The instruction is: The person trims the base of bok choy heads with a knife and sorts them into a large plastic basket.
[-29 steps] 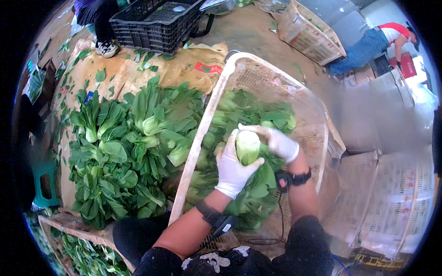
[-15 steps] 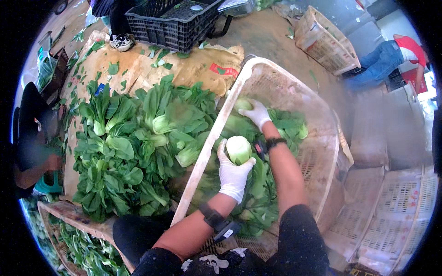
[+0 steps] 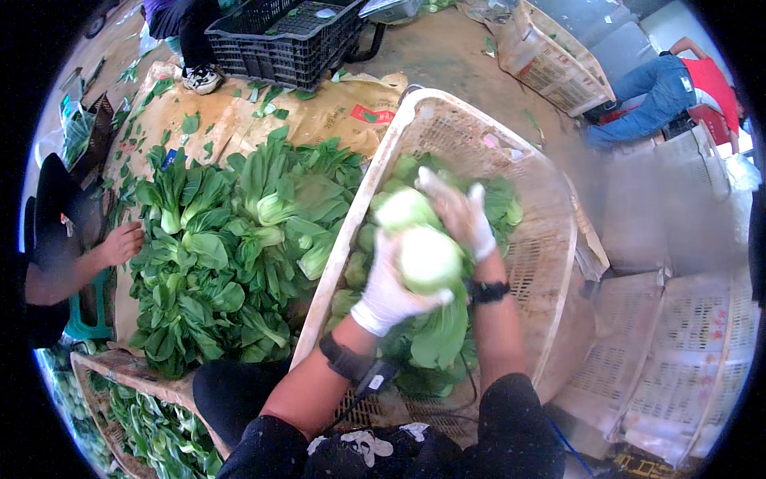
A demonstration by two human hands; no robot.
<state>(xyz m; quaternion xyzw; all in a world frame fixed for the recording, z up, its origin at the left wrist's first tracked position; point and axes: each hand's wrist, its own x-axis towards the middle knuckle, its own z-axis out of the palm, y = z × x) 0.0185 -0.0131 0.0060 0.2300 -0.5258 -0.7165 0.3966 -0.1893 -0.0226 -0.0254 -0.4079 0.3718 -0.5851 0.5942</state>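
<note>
My white-gloved left hand (image 3: 387,283) is wrapped round a bok choy (image 3: 431,259), its pale base up and its leaves hanging down. A second bok choy (image 3: 405,209) sits right against it; I cannot tell whether the left hand holds that one too. Beside these two, my white-gloved right hand (image 3: 461,209) is smeared by motion, its thumb and fingers apart with nothing seen between them. Both hands are over a large pale plastic crate (image 3: 523,279) with more bok choy inside. To the crate's left a wide heap of bok choy (image 3: 255,239) lies on brown sheeting.
At the left edge a co-worker's bare hand (image 3: 124,242) reaches toward the heap. A black crate (image 3: 283,48) stands at the far side near another person's shoe (image 3: 202,78). A person in red (image 3: 710,84) bends at the far right, near stacked pale crates (image 3: 678,351).
My right hand has come back from the crate's far part toward my left hand, and its fingers have opened. A second bok choy now shows beside the first. The co-worker's hand has moved toward the heap.
</note>
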